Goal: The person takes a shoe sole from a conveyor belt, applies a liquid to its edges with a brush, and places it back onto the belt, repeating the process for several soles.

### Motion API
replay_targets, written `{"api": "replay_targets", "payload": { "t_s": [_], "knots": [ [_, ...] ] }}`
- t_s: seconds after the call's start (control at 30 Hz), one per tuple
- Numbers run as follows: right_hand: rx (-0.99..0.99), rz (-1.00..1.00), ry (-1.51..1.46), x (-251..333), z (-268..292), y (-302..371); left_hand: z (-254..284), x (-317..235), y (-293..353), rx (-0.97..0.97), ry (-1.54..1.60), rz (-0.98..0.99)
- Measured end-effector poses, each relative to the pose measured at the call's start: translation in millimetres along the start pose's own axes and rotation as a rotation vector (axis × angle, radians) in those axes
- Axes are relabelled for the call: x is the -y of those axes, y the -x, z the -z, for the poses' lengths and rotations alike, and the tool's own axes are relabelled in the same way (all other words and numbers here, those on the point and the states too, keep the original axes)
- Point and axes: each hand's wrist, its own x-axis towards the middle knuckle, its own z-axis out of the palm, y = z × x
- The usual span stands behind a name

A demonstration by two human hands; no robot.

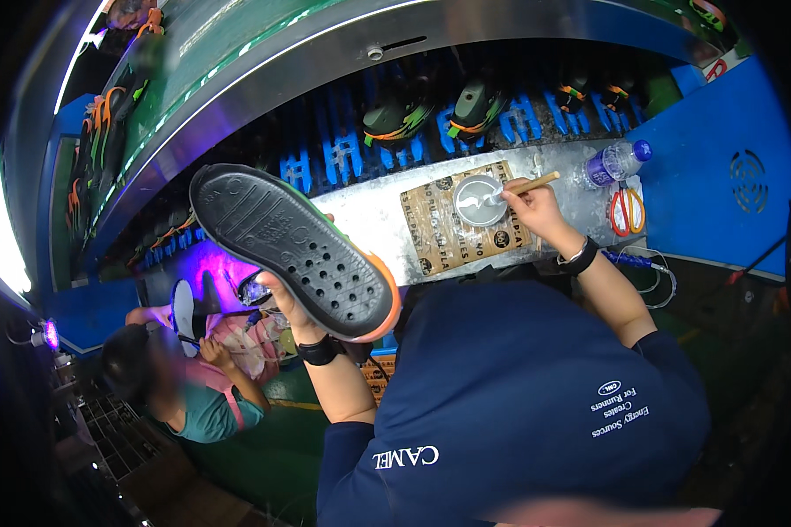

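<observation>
My left hand (283,299) grips a shoe sole (312,255) from behind and holds it up. The sole's black inner face, with rows of holes toward its heel, is turned to view; an orange and green edge shows along its side. Most of my left fingers are hidden behind it. My right hand (536,213) pinches a brush (538,183) by its wooden handle. The brush's white-coated end is in a small round bowl (459,207) of white liquid. Under the bowl lies a brown printed sheet (426,241) on the pale bench (373,215).
A clear bottle with a purple cap (617,163) and red-and-orange-handled scissors (627,211) sit right of the bowl. Dark shoes (402,119) rest on blue racks beyond the bench, below a metal ledge (325,75). A blue panel (729,167) bounds the right; a co-worker (206,395) sits left, holding a sole.
</observation>
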Motion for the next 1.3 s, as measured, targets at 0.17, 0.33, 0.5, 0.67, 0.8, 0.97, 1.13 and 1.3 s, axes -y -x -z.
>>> {"api": "replay_targets", "payload": {
  "t_s": [0.17, 0.33, 0.5, 0.67, 0.8, 0.97, 1.13, 1.3],
  "knots": [
    [0.085, -0.018, 0.078, 11, 7, 4, -5, 4, -9, -0.058, -0.205, -0.003],
    [-0.057, 0.040, -0.350, 55, 16, 2, -31, -1, -29, 0.117, -0.487, -0.110],
    [0.004, 0.098, -0.528, 118, 41, 10, -67, -13, -41, 0.408, -0.902, -0.075],
    [0.095, 0.215, -0.401, 142, 29, 8, -83, -20, -45, 0.586, -1.223, -0.242],
    [0.042, 0.333, -0.283, 147, 28, -6, -85, -21, -47, 0.629, -1.099, -0.233],
    [-0.028, 0.659, -0.075, 158, 28, -21, -88, -26, -50, 0.504, -1.097, -0.022],
    [0.027, 0.693, 0.023, 160, 26, -20, -89, -28, -56, 0.637, -1.214, -0.336],
    [0.040, 0.605, -0.036, 159, 27, -7, -89, -31, -55, 0.633, -1.360, -0.372]
  ]
}}
